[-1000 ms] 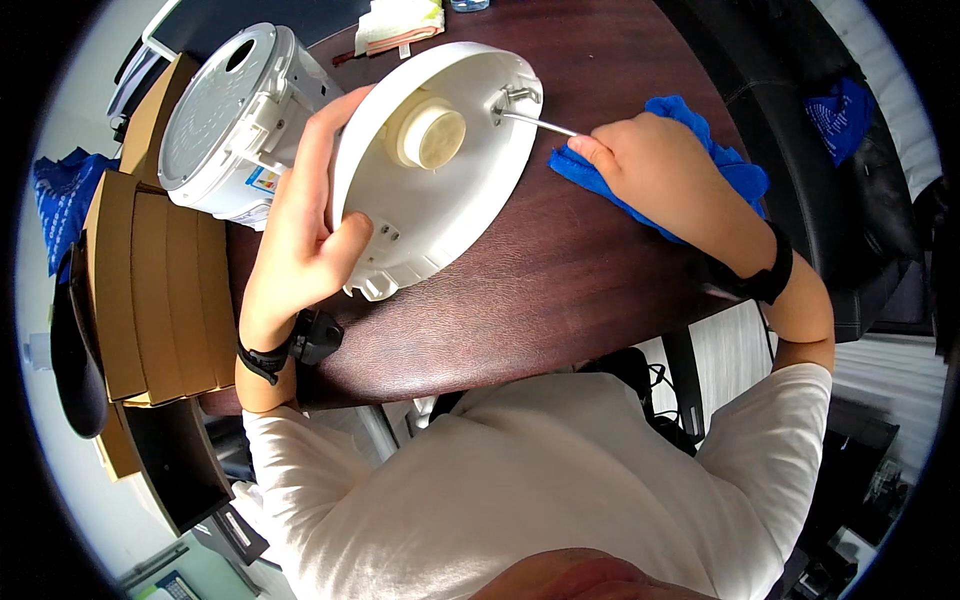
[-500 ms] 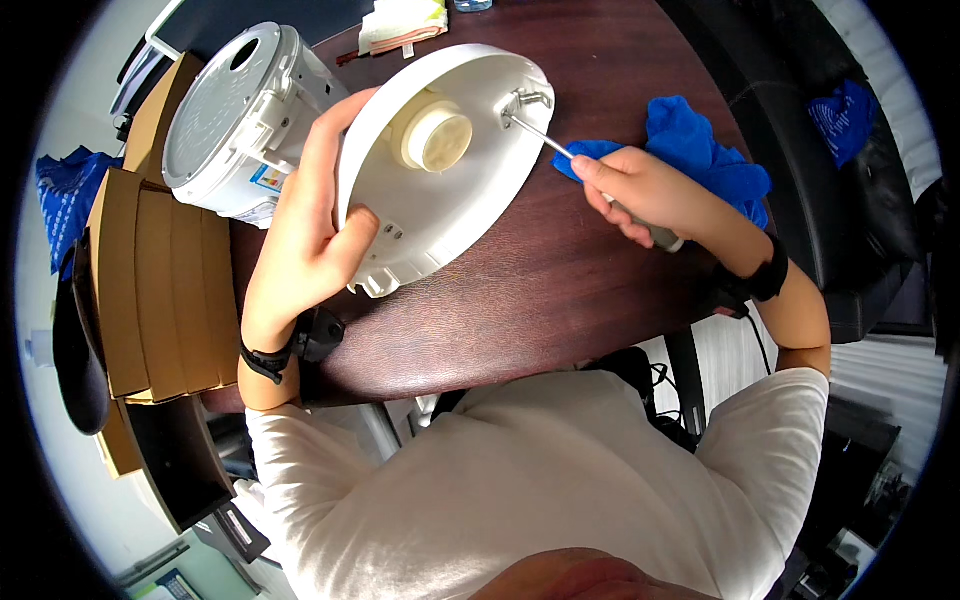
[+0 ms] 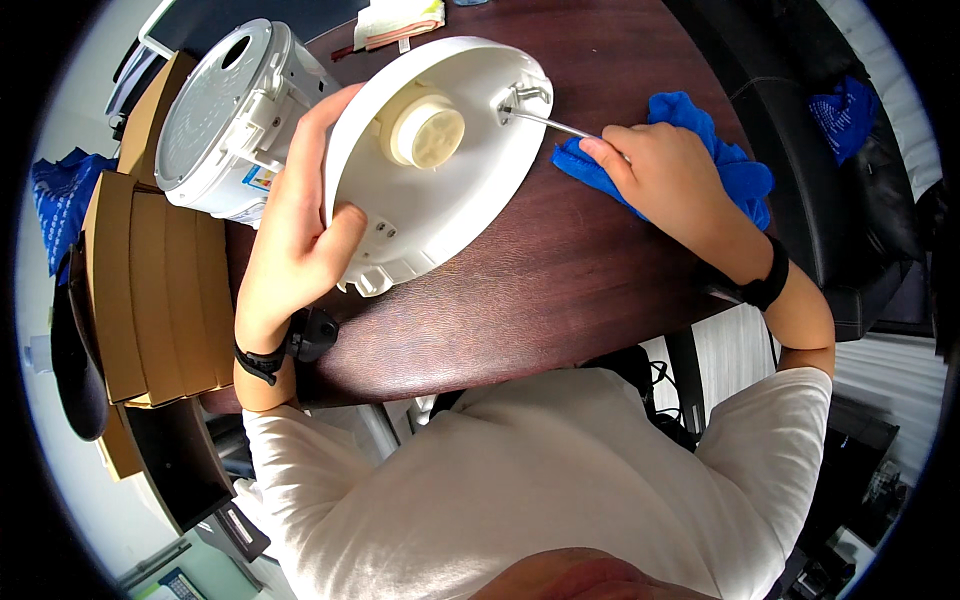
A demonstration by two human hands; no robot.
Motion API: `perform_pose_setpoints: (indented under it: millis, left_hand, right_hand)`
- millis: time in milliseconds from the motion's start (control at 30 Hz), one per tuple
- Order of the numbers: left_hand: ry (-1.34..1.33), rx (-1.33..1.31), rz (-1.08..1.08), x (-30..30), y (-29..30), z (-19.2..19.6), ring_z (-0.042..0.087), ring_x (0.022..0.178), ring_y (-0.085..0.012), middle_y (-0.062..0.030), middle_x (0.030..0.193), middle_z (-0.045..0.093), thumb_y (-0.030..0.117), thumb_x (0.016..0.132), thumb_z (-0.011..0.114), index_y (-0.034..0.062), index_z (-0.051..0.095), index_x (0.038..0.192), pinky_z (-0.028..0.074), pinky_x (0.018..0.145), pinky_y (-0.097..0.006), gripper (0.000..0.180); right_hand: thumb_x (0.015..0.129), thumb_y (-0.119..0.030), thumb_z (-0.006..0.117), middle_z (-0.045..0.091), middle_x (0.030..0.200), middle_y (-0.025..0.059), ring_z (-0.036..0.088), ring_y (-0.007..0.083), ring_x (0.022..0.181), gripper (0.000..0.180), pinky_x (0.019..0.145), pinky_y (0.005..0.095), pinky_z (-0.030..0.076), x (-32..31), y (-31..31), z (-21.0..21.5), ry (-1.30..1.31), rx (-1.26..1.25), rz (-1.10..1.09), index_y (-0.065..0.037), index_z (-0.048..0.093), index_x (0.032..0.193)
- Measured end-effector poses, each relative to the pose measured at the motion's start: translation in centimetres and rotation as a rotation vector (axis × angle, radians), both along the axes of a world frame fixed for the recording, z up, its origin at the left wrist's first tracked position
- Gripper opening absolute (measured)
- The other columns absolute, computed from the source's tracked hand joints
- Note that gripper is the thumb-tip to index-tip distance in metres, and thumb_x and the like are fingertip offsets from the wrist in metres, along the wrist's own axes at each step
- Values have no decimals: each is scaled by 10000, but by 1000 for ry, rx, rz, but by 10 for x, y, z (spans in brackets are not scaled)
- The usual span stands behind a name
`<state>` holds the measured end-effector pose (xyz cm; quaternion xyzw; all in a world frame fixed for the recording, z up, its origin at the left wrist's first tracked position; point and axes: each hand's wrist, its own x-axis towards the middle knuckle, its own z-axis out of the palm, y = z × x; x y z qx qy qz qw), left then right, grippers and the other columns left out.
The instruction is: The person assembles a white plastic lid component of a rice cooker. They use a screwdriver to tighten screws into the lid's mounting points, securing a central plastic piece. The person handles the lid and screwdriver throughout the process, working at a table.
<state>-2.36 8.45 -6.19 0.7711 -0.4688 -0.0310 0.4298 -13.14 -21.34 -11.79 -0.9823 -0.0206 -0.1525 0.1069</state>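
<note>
My left hand (image 3: 300,235) grips the near left rim of a white oval plastic cover (image 3: 462,205), thumb on its inner side. The cover is held tilted above the table, its inside facing up toward me. A cream-coloured round cup-like part (image 3: 428,132) stands up inside it. My right hand (image 3: 665,175) is closed round a screwdriver (image 3: 562,126); its handle is hidden by the fingers. The metal shaft points left, and its tip meets a small metal bracket (image 3: 522,94) at the cover's right end. Under and beside the right hand lies a blue cloth (image 3: 690,112).
A white rice-cooker-like appliance (image 3: 215,120) with a grey lid stands left of the cover. Brown cardboard boxes (image 3: 160,290) are stacked at the left table edge. A folded light cloth (image 3: 400,20) lies at the back of the dark wooden table (image 3: 480,330). A black sofa (image 3: 800,170) is at right.
My right hand has rolled over, now back up, covering the screwdriver's handle; the shaft lies flatter. The cover and left hand have shifted slightly left. The screwdriver tip stays at the bracket.
</note>
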Motion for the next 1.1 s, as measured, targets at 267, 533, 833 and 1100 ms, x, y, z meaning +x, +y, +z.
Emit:
perform_pose_setpoints:
  millis: [267, 533, 833, 1100]
  left_hand:
    - [-10, -19, -23, 1, 0, -1, 463, 1229, -260, -177, 1264, 499, -53, 667, 431, -21, 334, 1376, 308, 1061, -336, 716]
    - [19, -7, -8, 1, 1, -1, 465, 1225, -263, -179, 1260, 500, -50, 661, 427, -20, 338, 1373, 311, 1058, -335, 719]
    - [-1, -8, -11, 0, -1, -1, 476, 1216, -264, -176, 1253, 508, -45, 668, 420, -14, 346, 1369, 320, 1051, -337, 706]
    - [22, -2, -23, 2, 1, 1, 475, 1214, -268, -180, 1253, 509, -27, 634, 423, -19, 341, 1376, 313, 1057, -336, 747]
  right_hand:
    - [940, -345, 529, 581, 582, 168, 591, 350, 542, 388, 489, 436, 458, -4, 5, 2, -2, -32, -9, -67, 607, 680]
    - [930, -340, 550, 581, 581, 173, 577, 362, 529, 408, 487, 429, 454, -2, 5, 7, 84, 77, -28, -44, 617, 659]
    - [930, -350, 559, 560, 576, 185, 561, 362, 516, 448, 482, 419, 432, -4, 2, 13, 205, 268, -20, -17, 602, 633]
    - [942, -362, 529, 579, 601, 190, 578, 355, 531, 462, 493, 415, 450, -2, 6, 10, 22, 5, -36, -28, 606, 631]
